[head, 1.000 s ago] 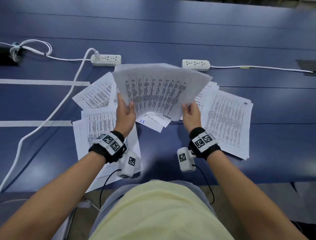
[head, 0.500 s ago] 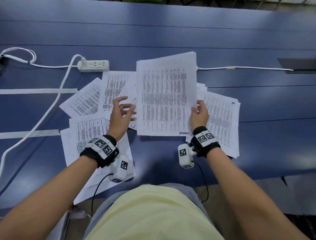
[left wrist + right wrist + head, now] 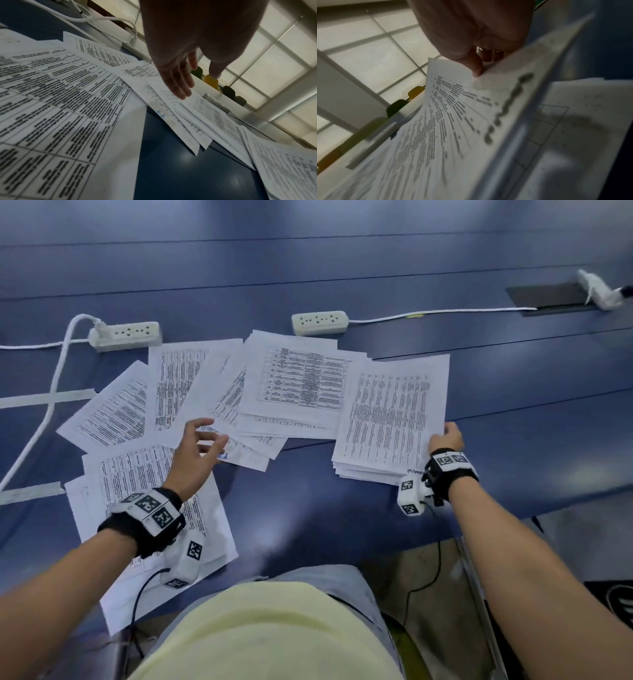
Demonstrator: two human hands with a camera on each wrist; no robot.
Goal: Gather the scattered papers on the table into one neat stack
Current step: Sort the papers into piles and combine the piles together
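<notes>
Printed white papers lie fanned across the blue table [image 3: 342, 518]. A gathered stack [image 3: 394, 416] lies at the right on other sheets, and my right hand [image 3: 445, 436] pinches its near right edge, thumb on top [image 3: 476, 67]. My left hand [image 3: 198, 450] hovers open, fingers spread, just above the scattered sheets [image 3: 291, 385] at the centre, touching none [image 3: 180, 83]. More sheets [image 3: 144, 491] lie under my left wrist near the table's front edge, and others [image 3: 113, 409] fan out at the far left.
Two white power strips [image 3: 125, 335] [image 3: 320, 322] lie behind the papers, with cables trailing left [image 3: 44, 419] and right. Tape strips [image 3: 44, 398] cross the table at the left. A dark cable hatch [image 3: 551, 297] sits at the far right.
The stack, held up in both hands, came down and to the right onto the sheets there. My left hand let go and moved over the centre papers; the right still grips it.
</notes>
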